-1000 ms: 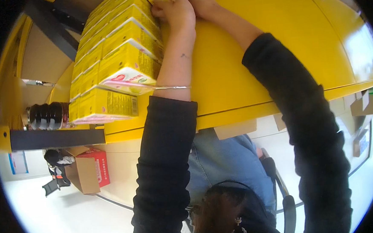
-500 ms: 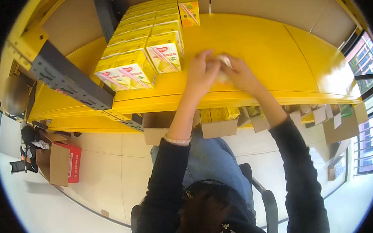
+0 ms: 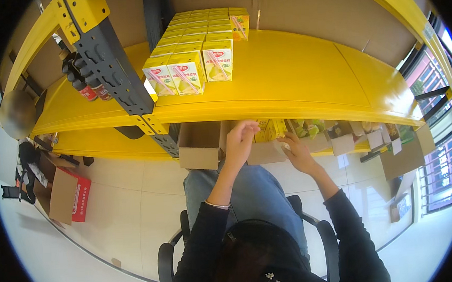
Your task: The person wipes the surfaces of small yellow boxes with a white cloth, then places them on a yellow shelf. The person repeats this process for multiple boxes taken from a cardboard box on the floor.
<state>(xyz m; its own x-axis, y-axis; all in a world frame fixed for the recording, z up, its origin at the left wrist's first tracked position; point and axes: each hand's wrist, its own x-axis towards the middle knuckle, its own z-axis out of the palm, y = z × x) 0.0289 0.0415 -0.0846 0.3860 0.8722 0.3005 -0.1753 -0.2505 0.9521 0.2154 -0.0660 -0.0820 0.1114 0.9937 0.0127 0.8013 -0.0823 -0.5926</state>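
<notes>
My left hand [image 3: 239,144] hangs just below the front edge of the yellow shelf, fingers loosely bent and apart, with nothing visible in it. Beside it is an open cardboard box [image 3: 265,154] holding yellow drink cartons [image 3: 274,130]. At that box's right corner, my right hand [image 3: 300,153] pinches a small whitish, translucent crumpled piece [image 3: 285,146] that looks like plastic wrap. Rows of yellow-and-white juice cartons [image 3: 187,77] with pink straws stand on the upper shelf, left of centre. A more orange carton [image 3: 239,22] stands at the back right of those rows.
The yellow shelf [image 3: 295,85] spans above my knees, with a dark metal post [image 3: 115,67] at left. Dark bottles [image 3: 89,84] stand beyond the post. Below are an open cardboard box [image 3: 200,155], boxes of packets [image 3: 310,129], and a red-sided carton [image 3: 79,201] on the floor. Chair armrests flank me.
Both hands have come down from over the shelf top to below its front edge and moved apart. The whitish piece, earlier between both hands, is now in the right. The view has shifted.
</notes>
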